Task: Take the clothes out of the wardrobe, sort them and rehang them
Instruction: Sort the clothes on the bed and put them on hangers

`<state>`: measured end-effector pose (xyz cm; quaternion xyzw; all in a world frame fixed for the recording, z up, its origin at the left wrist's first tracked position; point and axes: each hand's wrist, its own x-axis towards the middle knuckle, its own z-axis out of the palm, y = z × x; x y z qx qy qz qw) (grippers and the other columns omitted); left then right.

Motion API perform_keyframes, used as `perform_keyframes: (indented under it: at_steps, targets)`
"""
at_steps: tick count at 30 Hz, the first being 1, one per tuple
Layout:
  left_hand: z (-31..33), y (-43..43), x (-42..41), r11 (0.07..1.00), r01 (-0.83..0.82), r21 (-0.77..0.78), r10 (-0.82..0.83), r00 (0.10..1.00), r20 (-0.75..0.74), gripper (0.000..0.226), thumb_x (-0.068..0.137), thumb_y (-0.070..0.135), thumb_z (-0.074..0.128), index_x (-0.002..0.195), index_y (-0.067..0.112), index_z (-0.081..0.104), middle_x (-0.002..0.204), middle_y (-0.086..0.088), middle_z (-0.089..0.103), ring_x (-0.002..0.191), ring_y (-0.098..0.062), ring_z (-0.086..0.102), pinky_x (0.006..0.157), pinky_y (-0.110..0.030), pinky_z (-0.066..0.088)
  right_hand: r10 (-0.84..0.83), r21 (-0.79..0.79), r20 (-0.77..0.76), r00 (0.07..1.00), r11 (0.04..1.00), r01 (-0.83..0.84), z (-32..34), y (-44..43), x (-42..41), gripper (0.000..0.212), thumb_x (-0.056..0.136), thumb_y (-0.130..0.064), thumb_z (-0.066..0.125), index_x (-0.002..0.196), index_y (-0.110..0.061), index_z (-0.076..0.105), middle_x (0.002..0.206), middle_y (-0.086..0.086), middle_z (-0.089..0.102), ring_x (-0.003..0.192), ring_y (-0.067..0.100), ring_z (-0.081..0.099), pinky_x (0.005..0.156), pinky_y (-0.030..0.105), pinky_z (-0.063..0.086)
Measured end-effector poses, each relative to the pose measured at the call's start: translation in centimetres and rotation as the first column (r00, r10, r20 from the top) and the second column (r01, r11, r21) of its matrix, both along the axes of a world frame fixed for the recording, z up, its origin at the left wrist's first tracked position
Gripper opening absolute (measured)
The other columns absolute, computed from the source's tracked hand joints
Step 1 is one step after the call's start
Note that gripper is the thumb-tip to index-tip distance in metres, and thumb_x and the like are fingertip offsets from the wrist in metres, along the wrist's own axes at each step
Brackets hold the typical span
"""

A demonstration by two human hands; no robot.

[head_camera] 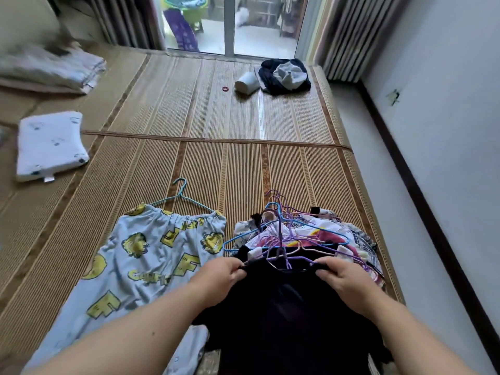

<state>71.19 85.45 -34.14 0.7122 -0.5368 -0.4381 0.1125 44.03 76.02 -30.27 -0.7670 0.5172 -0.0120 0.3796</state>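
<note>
Both forearms fill the bottom of the head view, hands meeting on a black garment [284, 307] that lies nearest, draped toward the camera on the woven mat [189, 163]. Left hand [219, 277] fingers pinched tight on the top left edge of the fabric; right hand [343, 277] fingers curled and pinched on the top right edge. Likely holding the shoulders level to slip out or seat the purple hanger [286, 259] at the neckline, can't tell which. Garment is dark, plain, soft, no print visible.

Just beyond the hands, pile of clothes [311, 234] with a tangle of blue and purple hangers [278, 220] on top, probably the unsorted stack. Left of it, light blue cartoon-print pants [151, 255] laid flat on a teal hanger [180, 194], set apart as if already sorted.

Farther off: white pillow [51, 144], white cup [247, 82] tipped over, dark clothes heap [285, 75] near the glass door
</note>
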Motion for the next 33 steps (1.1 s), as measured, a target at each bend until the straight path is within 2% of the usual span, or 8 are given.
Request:
perform_keyframes:
  at_steps: [4, 8, 11, 14, 18, 22, 31, 33]
  targets:
    - [4.1, 6.0, 5.8, 0.999, 0.003, -0.042, -0.004, 1.000, -0.027, 0.017, 0.094, 0.034, 0.052, 0.081, 0.029, 0.061, 0.077, 0.007, 0.063, 0.075, -0.011, 0.058, 0.065, -0.027, 0.043, 0.009, 0.045, 0.064, 0.998, 0.999, -0.012, 5.4, 5.3, 5.4, 0.015, 0.088, -0.022, 0.064, 0.095, -0.034, 0.069, 0.083, -0.025, 0.066, 0.077, -0.019, 0.057, 0.067, -0.001, 0.038]
    - [7.4, 14.7, 13.9, 0.992, -0.075, -0.103, 0.073, 0.997, -0.020, 0.013, 0.093, 0.034, 0.055, 0.094, 0.030, 0.067, 0.091, 0.007, 0.070, 0.089, -0.010, 0.063, 0.082, -0.031, 0.047, 0.033, 0.124, 0.112, 0.993, 0.991, -0.047, 9.5, 11.9, 13.8, 0.013, 0.088, -0.017, 0.063, 0.083, -0.025, 0.071, 0.080, -0.006, 0.072, 0.069, 0.002, 0.063, 0.071, 0.020, 0.048]
    - [9.5, 21.8, 20.5, 0.976, -0.148, -0.162, 0.146, 0.989, -0.028, 0.013, 0.092, 0.028, 0.057, 0.100, 0.031, 0.068, 0.092, 0.012, 0.069, 0.088, -0.003, 0.062, 0.080, -0.018, 0.045, 0.060, 0.145, 0.160, 0.985, 0.986, -0.084, 10.8, 17.1, 20.8, 0.012, 0.088, -0.016, 0.064, 0.084, -0.025, 0.072, 0.073, -0.009, 0.070, 0.064, 0.002, 0.062, 0.065, 0.016, 0.047]
    - [11.5, 28.3, 27.5, 0.975, -0.142, -0.172, 0.160, 0.982, 0.097, 0.015, 0.095, 0.026, 0.051, 0.082, 0.027, 0.059, 0.081, 0.009, 0.063, 0.077, -0.003, 0.057, 0.070, -0.015, 0.041, 0.099, 0.155, 0.206, 0.974, 0.979, -0.133, 11.0, 21.9, 28.7, 0.020, 0.088, -0.018, 0.064, 0.077, -0.034, 0.071, 0.070, -0.012, 0.071, 0.063, 0.001, 0.065, 0.059, 0.012, 0.047]
    - [13.8, 36.1, 36.6, 0.962, -0.209, -0.177, 0.253, 0.926, 0.280, 0.017, 0.097, 0.026, 0.046, 0.081, 0.026, 0.051, 0.089, 0.003, 0.058, 0.092, -0.020, 0.056, 0.080, -0.032, 0.041, 0.230, 0.090, 0.215, 0.949, 0.963, -0.254, 10.2, 27.1, 38.8, 0.033, 0.090, -0.025, 0.061, 0.074, -0.054, 0.065, 0.068, -0.022, 0.068, 0.058, -0.007, 0.061, 0.054, 0.008, 0.043]
    - [14.5, 41.9, 43.2, 0.926, -0.334, -0.177, 0.377, 0.852, 0.363, 0.010, 0.097, 0.028, 0.046, 0.090, 0.023, 0.053, 0.091, 0.001, 0.060, 0.089, -0.020, 0.055, 0.073, -0.031, 0.037, 0.368, 0.013, 0.114, 0.923, 0.928, -0.372, 8.8, 30.0, 46.5, 0.011, 0.091, -0.032, 0.056, 0.090, -0.039, 0.064, 0.073, -0.011, 0.062, 0.064, 0.001, 0.055, 0.051, 0.010, 0.037]
    - [12.8, 43.0, 55.4, 0.840, -0.494, -0.225, 0.541, 0.726, 0.425, 0.014, 0.094, 0.030, 0.051, 0.108, 0.031, 0.053, 0.106, 0.003, 0.054, 0.102, -0.022, 0.055, 0.085, -0.036, 0.043, 0.420, 0.011, 0.098, 0.902, 0.906, -0.423, 5.3, 29.1, 59.9, 0.012, 0.092, -0.030, 0.049, 0.090, -0.024, 0.059, 0.076, -0.004, 0.062, 0.067, 0.012, 0.056, 0.053, 0.024, 0.038]
    - [11.4, 41.0, 57.8, 0.836, -0.513, -0.196, 0.543, 0.716, 0.438, 0.008, 0.094, 0.033, 0.049, 0.101, 0.033, 0.051, 0.103, 0.002, 0.051, 0.095, -0.021, 0.053, 0.084, -0.038, 0.044, 0.403, 0.019, 0.089, 0.911, 0.914, -0.406, 3.7, 27.4, 62.5, 0.011, 0.092, -0.029, 0.050, 0.085, -0.025, 0.057, 0.075, -0.005, 0.061, 0.068, 0.011, 0.056, 0.053, 0.025, 0.038]
